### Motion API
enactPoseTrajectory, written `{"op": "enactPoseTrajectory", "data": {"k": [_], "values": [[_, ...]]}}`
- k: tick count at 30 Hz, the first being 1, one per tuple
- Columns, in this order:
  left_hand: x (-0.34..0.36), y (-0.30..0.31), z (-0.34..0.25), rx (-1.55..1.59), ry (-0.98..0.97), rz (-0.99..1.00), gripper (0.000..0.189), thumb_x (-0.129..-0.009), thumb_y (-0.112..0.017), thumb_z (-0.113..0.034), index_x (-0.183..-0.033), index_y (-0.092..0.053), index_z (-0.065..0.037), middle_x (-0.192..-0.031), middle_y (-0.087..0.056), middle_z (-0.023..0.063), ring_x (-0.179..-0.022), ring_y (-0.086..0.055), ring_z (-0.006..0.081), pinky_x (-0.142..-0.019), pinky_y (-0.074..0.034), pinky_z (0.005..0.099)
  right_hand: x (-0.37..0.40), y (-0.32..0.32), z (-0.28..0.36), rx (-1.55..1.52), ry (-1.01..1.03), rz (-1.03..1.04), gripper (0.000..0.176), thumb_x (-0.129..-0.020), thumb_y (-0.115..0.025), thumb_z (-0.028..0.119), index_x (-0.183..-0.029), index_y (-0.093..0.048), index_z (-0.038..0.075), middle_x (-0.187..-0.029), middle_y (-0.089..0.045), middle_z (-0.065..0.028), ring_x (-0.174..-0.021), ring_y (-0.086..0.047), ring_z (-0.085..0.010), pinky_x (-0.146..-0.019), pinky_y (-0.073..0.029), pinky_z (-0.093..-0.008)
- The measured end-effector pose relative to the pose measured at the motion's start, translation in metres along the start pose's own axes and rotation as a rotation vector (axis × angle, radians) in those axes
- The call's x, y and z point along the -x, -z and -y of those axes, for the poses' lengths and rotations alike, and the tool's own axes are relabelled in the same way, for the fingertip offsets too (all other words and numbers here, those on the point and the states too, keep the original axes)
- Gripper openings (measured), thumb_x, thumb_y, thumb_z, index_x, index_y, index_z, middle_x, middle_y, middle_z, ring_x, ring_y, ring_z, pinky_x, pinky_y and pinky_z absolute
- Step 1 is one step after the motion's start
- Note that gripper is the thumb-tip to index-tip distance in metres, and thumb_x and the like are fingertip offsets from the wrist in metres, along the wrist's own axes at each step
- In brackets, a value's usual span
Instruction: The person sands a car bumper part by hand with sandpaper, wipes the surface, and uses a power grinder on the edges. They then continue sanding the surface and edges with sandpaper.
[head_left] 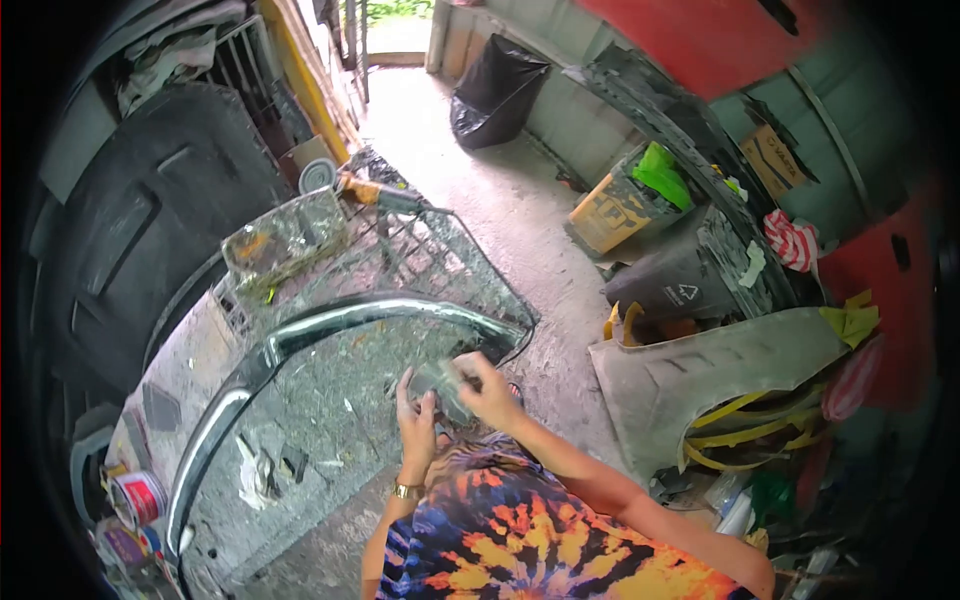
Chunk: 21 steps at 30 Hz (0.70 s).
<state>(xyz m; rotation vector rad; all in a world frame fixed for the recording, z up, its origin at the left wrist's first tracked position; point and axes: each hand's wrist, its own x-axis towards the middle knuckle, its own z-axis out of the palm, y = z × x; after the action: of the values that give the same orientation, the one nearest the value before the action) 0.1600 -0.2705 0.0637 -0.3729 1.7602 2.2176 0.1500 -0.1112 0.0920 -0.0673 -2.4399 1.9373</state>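
Observation:
Near the right end of the worktable, my left hand (416, 412) has its fingers and thumb around a grey-green flat piece (438, 386), whose exact kind I cannot make out. My right hand (488, 392) is curled closed at the right side of the same piece, its fingertips pinching it. A gold watch (407, 491) sits on my left wrist. Beyond both hands a long curved strip, dark with a shiny grey face (345, 316), arches across the dusty worktable (310, 390). Crumpled white paper (257, 474) lies to the left, inside the curve.
A dirty metal tray (285, 240) and a tape roll (318, 176) stand at the table's far side. At left is a white-and-red tub (138, 498). On the right are a grey fender panel (720, 360), a yellow bin (610, 212) and a black bag (497, 92).

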Motion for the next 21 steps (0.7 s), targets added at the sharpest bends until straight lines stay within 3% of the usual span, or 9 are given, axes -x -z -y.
{"op": "enactPoseTrajectory", "data": {"k": [4,11,12,13,14,16,17,20,21], "values": [[-0.004,0.015,-0.002,0.078,0.027,-0.024,0.053,-0.101,-0.059,-0.011,-0.149,-0.039,-0.009,-0.084,-0.063,-0.0001,-0.070,-0.057,0.0062,-0.060,-0.051,0.0228,-0.006,0.028,0.003,-0.393,-0.409,-0.060,0.036,-0.091,-0.056,0.006,-0.127,-0.056,0.004,-0.098,-0.063,-0.0061,-0.084,-0.063,-0.0133,-0.076,-0.052,-0.0271],[-0.004,0.016,-0.017,0.147,0.030,0.009,0.053,-0.099,-0.062,-0.009,-0.148,-0.042,-0.009,-0.084,-0.066,-0.0016,-0.077,-0.062,0.0058,-0.066,-0.055,0.0234,-0.007,0.028,0.020,-0.235,-0.456,0.194,0.042,-0.091,-0.073,0.018,-0.128,-0.057,0.008,-0.100,-0.061,-0.0011,-0.079,-0.056,-0.0083,-0.066,-0.046,-0.0254],[-0.007,0.018,-0.013,0.039,-0.022,-0.010,0.056,-0.098,-0.063,-0.009,-0.149,-0.041,-0.007,-0.096,-0.067,0.0041,-0.090,-0.064,0.0123,-0.078,-0.055,0.0290,-0.008,0.026,0.025,-0.232,-0.462,0.257,0.043,-0.090,-0.076,0.020,-0.127,-0.059,0.008,-0.098,-0.061,0.0002,-0.080,-0.055,-0.0075,-0.066,-0.045,-0.0253],[-0.008,0.019,-0.009,-0.069,-0.073,-0.029,0.059,-0.096,-0.065,-0.009,-0.150,-0.040,-0.005,-0.108,-0.069,0.0099,-0.103,-0.067,0.0189,-0.089,-0.055,0.0347,-0.010,0.024,0.019,-0.213,-0.493,0.224,0.036,-0.090,-0.074,0.016,-0.123,-0.062,0.007,-0.100,-0.066,-0.0024,-0.089,-0.060,-0.0122,-0.079,-0.049,-0.0286],[-0.007,0.020,-0.004,-0.065,-0.076,-0.033,0.059,-0.096,-0.065,-0.009,-0.150,-0.040,-0.005,-0.108,-0.069,0.0099,-0.103,-0.067,0.0189,-0.089,-0.055,0.0347,-0.012,0.021,0.009,-0.209,-0.491,0.228,0.036,-0.090,-0.074,0.016,-0.123,-0.062,0.007,-0.100,-0.066,-0.0024,-0.089,-0.060,-0.0122,-0.079,-0.049,-0.0286],[0.005,0.012,-0.029,-0.937,-0.737,-0.187,0.069,-0.092,-0.070,-0.014,-0.152,-0.037,-0.002,-0.142,-0.054,0.0216,-0.137,-0.048,0.0366,-0.114,-0.037,0.0499,-0.013,0.018,-0.006,-0.007,-0.199,0.150,0.029,-0.091,-0.071,0.012,-0.118,-0.064,0.006,-0.104,-0.069,-0.0057,-0.094,-0.063,-0.0149,-0.087,-0.050,-0.0312],[0.010,0.013,-0.036,-1.003,-0.666,-0.030,0.075,-0.089,-0.072,-0.021,-0.153,-0.036,-0.003,-0.159,-0.032,0.0247,-0.150,-0.022,0.0474,-0.121,-0.021,0.0550,-0.012,0.016,-0.004,0.032,-0.186,0.130,0.026,-0.091,-0.070,0.011,-0.116,-0.065,0.005,-0.104,-0.070,-0.0077,-0.094,-0.063,-0.0145,-0.089,-0.049,-0.0312],[0.021,0.002,-0.049,-1.023,-0.605,0.239,0.074,-0.091,-0.070,-0.022,-0.153,-0.036,-0.003,-0.161,-0.030,0.0234,-0.149,-0.023,0.0495,-0.121,-0.021,0.0565,-0.011,0.013,0.001,-0.045,-0.153,0.143,0.026,-0.092,-0.071,0.014,-0.115,-0.064,0.005,-0.099,-0.068,-0.0047,-0.086,-0.061,-0.0119,-0.077,-0.050,-0.0283],[0.018,0.001,-0.041,-1.035,-0.646,0.234,0.069,-0.092,-0.068,-0.019,-0.152,-0.039,-0.001,-0.156,-0.039,0.0252,-0.146,-0.031,0.0472,-0.121,-0.026,0.0532,-0.012,0.014,0.004,-0.046,-0.151,0.147,0.026,-0.092,-0.071,0.014,-0.115,-0.064,0.005,-0.099,-0.068,-0.0047,-0.086,-0.061,-0.0119,-0.077,-0.050,-0.0283]]}}
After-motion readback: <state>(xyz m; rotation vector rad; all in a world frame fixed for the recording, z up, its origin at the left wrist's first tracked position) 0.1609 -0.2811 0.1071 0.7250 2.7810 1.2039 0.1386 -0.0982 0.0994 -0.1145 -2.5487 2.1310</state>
